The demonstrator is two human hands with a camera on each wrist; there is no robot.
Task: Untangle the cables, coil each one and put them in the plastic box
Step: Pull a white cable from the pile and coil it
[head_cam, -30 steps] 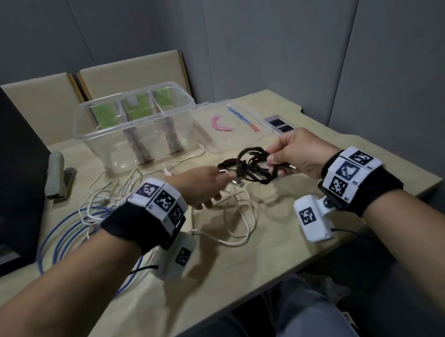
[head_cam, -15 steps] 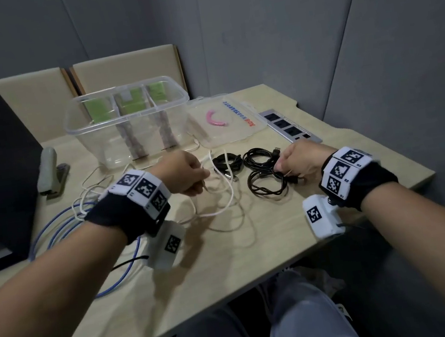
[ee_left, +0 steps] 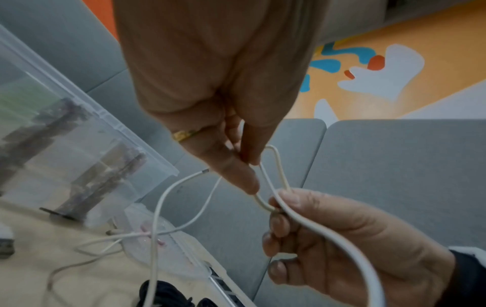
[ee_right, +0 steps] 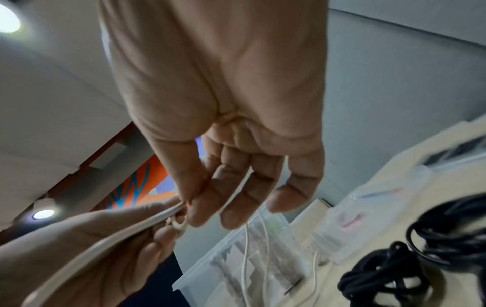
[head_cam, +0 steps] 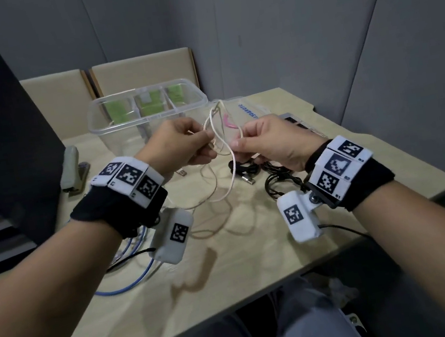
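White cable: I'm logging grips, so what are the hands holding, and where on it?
Both hands pinch the thin white cable along its looped middle: left hand and right hand close together, above the table. Its ends hang free.

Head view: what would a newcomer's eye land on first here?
Both hands, left hand and right hand, raised over the table's middle, pinching a looping white cable between them. Behind it stands the clear plastic box; black cables lie on the table under the right hand.

I count 2 hands (head_cam: 182, 142), 1 white cable (head_cam: 224, 150), 1 blue cable (head_cam: 134, 282), 1 clear plastic box (head_cam: 147, 119), 1 stapler (head_cam: 71, 170).
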